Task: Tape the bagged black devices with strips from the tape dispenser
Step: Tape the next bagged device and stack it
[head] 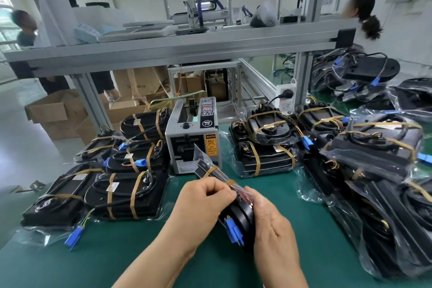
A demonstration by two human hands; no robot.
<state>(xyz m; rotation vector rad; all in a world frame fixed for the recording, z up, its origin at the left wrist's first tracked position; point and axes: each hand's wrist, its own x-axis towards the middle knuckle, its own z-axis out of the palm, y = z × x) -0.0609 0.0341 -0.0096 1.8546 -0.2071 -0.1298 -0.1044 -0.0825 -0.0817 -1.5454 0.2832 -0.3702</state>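
Bare left hand [205, 196], right hand [272, 227], forearms [161, 255]

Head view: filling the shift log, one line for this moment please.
left hand: pinches bagged black device at tape strip | right hand: grips it | tape dispenser: behind
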